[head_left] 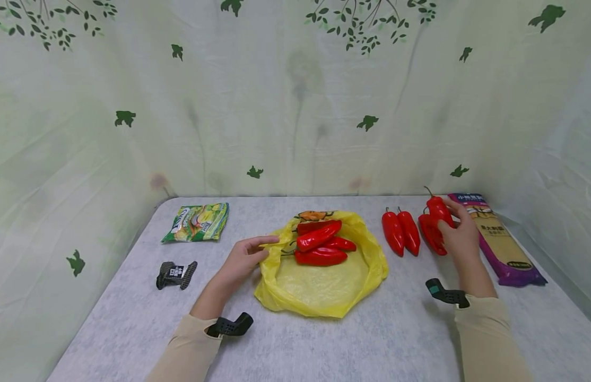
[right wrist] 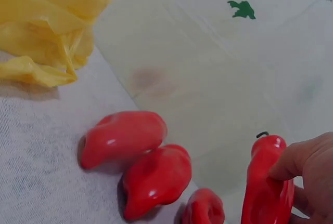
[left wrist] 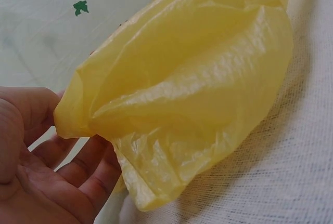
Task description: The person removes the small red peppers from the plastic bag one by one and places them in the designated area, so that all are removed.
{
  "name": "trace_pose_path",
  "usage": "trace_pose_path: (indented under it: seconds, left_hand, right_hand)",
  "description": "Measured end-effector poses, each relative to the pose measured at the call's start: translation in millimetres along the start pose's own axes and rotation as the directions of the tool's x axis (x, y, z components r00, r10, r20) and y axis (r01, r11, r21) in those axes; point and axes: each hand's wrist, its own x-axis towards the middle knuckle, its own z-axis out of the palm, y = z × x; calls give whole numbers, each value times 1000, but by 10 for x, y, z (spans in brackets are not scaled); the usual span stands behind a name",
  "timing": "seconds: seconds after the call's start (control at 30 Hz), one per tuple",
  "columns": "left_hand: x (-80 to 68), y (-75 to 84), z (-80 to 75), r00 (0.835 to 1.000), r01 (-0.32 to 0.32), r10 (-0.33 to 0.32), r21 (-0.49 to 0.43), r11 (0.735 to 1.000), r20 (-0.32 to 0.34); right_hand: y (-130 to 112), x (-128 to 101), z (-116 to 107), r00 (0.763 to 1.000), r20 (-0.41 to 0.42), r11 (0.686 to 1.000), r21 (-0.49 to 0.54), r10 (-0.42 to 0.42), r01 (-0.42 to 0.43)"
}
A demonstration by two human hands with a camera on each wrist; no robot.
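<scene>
A yellow plastic bag point(head_left: 316, 309) lies with its mouth spread open, and several red chili peppers point(head_left: 320, 258) are piled inside toward its far side. My left hand point(head_left: 245, 258) pinches the bag's left rim between thumb and fingers; the left wrist view shows the film point(left wrist: 192, 99) drawn out from the grip. Over at the right, my right hand point(head_left: 463, 239) holds a red chili pepper point(head_left: 439, 208) by its sides, stem up. Below and beside it, three more peppers point(head_left: 393, 233) lie in a row on the table.
A purple and tan packet point(head_left: 503, 241) lies right of my right hand, near the table's right edge. At the left are a green and yellow snack packet point(head_left: 196, 223) and a small black wrapped packet point(head_left: 175, 275). A leaf-printed curtain point(head_left: 295, 106) hangs behind the table.
</scene>
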Motion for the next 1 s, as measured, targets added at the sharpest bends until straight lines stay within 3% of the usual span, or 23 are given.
trace_pose_path:
  seconds: [0.3,1.0]
  left_hand:
    - [8,0,-6,1000,3,-3,3,1000,1]
    - [1,-8,0,1000,15,-15,4,1000,-5]
  right_hand:
    - [125,58,-59,999,-24,999,-14,42,-42]
    - [383,130,-60,998,-31,993,-104,51,-54]
